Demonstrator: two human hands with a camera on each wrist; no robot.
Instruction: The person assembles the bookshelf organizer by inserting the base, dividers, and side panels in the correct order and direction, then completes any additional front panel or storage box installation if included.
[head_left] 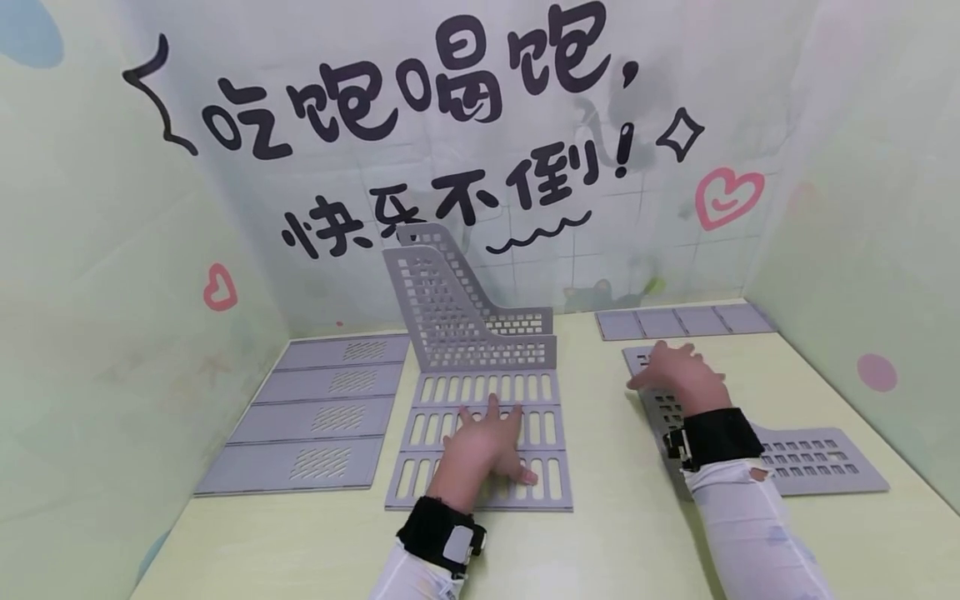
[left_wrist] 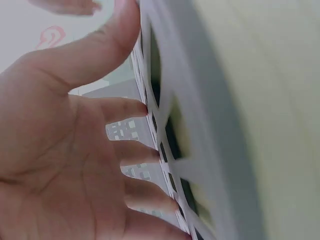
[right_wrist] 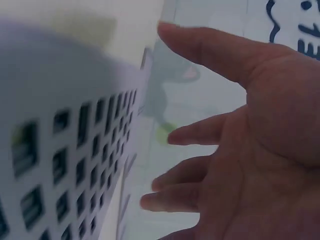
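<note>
Fingers spread, my left hand (head_left: 482, 450) rests its fingertips on a flat grey panel (head_left: 540, 452) with three rows of long slots. In the left wrist view the fingertips touch that slotted panel (left_wrist: 175, 135) edge-on. Two L-shaped grey side panels (head_left: 442, 312) with small square holes stand upright at its far end. On the right, my right hand (head_left: 682, 375) is over another L-shaped side panel (head_left: 847, 479), which lies on the table and is partly hidden by the hand and wrist. The right wrist view has its fingers extended beside this perforated panel (right_wrist: 95, 75), holding nothing.
A grey four-section panel (head_left: 300, 421) with hatched patches lies at the left. Another grey sectioned panel (head_left: 686, 322) lies at the back right, close to the wall. Printed cloth walls (head_left: 660, 225) enclose the pale table (head_left: 600, 533) at the back and both sides.
</note>
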